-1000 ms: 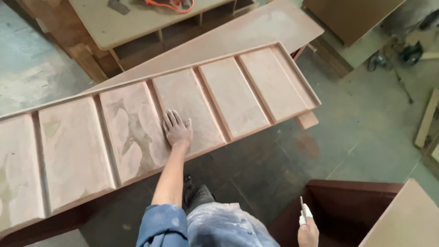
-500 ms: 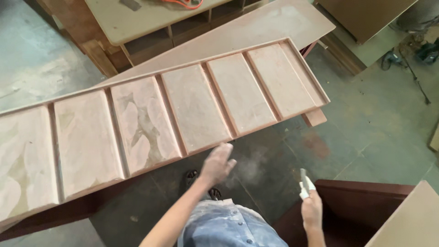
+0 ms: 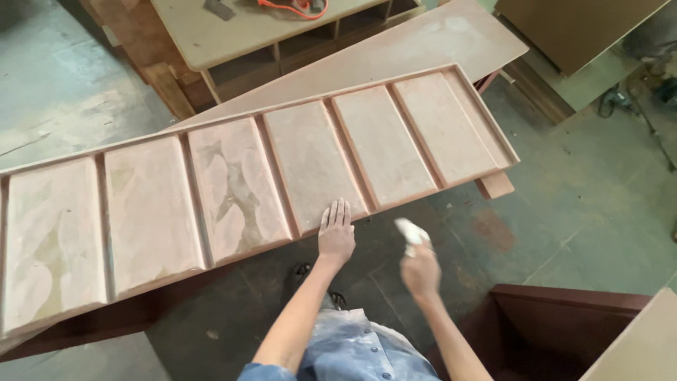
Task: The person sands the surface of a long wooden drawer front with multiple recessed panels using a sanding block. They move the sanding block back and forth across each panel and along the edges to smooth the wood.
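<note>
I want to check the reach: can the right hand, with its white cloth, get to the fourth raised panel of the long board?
Probably yes: the right hand hangs close beside the long board, and nothing lies between.

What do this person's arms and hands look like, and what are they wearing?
Both hands, left and right, are bare: no gloves, rings or watch visible. The forearms are bare too. A blue sleeve shows at the left elbow, over a pale, paint-stained buttoned garment.
</note>
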